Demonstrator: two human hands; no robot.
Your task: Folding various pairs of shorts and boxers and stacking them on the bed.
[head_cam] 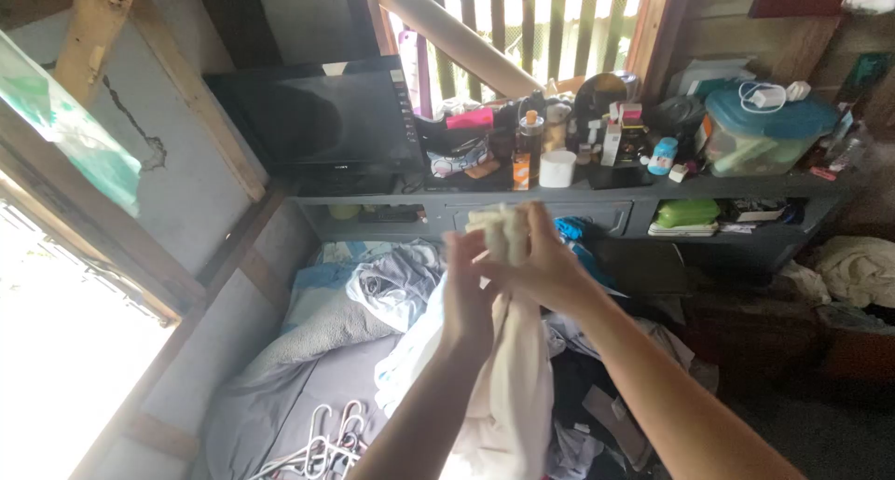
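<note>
From the head view I see both of my hands raised in front of me, gripping a cream-white garment (511, 387) that hangs down between my forearms. My left hand (466, 294) has its fingers closed around the cloth just below the top, while my right hand (541, 261) is clamped on the bunched upper end, where a crumpled knot of fabric sticks out above my knuckles. The two hands are touching or nearly so, one just beside the other. Below them lies a bed with a grey sheet (280, 396), strewn with a heap of mixed clothes (396, 284), and a bundle of white wire hangers (322, 447) rests near the bottom edge beside my left arm. Behind my hands runs a dark shelf unit (597, 200) crowded with small things: a white cup (557, 169), a dark bottle with an orange cap (528, 149), a pink box (469, 118) and a clear plastic tub with a blue lid (766, 130) carrying a white charger (769, 96). A black flat-screen television (322, 126) stands at the left end of the shelf, and a cardboard tube (457, 34) leans across the slatted window behind it. A green lidded container (688, 212) sits in the compartment beneath the shelf top.
</note>
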